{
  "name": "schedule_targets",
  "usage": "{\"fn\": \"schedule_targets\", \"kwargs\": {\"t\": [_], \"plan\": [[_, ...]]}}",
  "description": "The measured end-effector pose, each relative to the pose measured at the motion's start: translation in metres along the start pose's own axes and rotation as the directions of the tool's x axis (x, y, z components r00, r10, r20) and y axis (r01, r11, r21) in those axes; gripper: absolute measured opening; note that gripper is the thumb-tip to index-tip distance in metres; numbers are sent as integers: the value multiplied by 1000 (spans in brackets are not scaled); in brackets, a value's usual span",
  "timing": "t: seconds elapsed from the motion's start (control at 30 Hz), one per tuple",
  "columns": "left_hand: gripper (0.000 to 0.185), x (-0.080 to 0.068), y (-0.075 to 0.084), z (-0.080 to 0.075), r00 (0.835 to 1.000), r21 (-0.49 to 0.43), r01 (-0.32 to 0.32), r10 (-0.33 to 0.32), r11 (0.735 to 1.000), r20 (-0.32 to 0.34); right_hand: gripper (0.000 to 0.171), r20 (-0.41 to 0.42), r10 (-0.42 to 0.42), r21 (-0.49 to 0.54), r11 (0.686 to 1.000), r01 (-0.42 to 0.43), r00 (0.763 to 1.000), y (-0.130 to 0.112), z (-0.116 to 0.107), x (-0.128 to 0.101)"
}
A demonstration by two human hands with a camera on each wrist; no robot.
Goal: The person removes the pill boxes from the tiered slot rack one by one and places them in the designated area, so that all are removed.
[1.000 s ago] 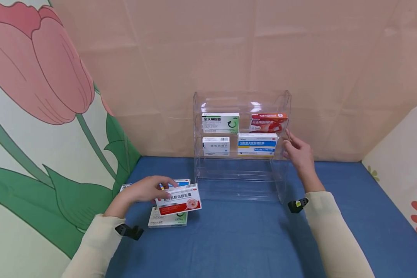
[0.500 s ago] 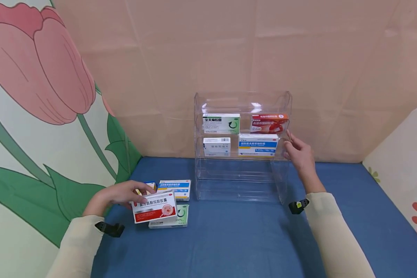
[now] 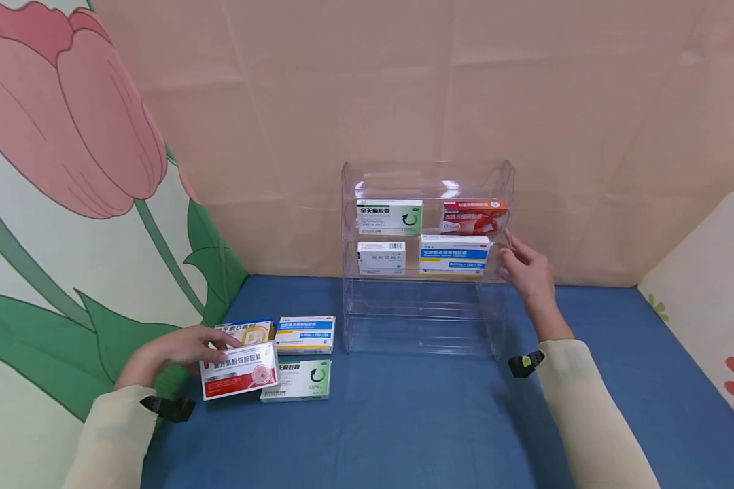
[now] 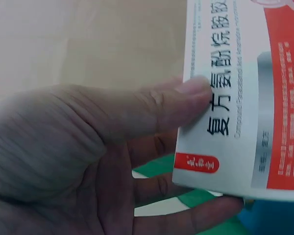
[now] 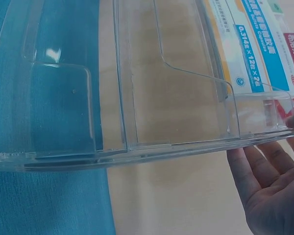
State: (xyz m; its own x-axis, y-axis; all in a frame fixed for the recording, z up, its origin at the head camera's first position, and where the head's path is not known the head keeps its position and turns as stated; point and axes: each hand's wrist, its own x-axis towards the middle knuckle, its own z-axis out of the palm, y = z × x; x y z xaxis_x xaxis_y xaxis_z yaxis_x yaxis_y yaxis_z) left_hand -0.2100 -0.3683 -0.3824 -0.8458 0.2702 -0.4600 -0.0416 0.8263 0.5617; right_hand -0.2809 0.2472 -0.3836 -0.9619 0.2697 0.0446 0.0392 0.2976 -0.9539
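Observation:
My left hand pinches a white and red medicine box by its left end, in front of the boxes at the left of the table. In the left wrist view the thumb lies across the printed face of this medicine box, with fingers behind and under it. My right hand holds the right side wall of a clear tiered display rack. The right wrist view has the thumb on one side of the rack's edge and the fingers of the right hand on the other.
On the rack's upper tiers stand a green-white box, a red box, a small white box and a blue-white box. Lying left are a yellow box, another blue-white box and another green-white box on the blue cloth.
My left hand has carried the red and white medicine box leftward and slightly toward me, uncovering the boxes behind it. The right hand stays on the rack.

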Motion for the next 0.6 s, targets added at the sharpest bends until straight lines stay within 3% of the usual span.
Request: {"fn": "schedule_targets", "kwargs": {"t": [0.6], "plan": [[37,-8,-26,-7,990,17,139,-139,990,14,54,-13,-11,-20,1000,11,1000,2,0,0]]}}
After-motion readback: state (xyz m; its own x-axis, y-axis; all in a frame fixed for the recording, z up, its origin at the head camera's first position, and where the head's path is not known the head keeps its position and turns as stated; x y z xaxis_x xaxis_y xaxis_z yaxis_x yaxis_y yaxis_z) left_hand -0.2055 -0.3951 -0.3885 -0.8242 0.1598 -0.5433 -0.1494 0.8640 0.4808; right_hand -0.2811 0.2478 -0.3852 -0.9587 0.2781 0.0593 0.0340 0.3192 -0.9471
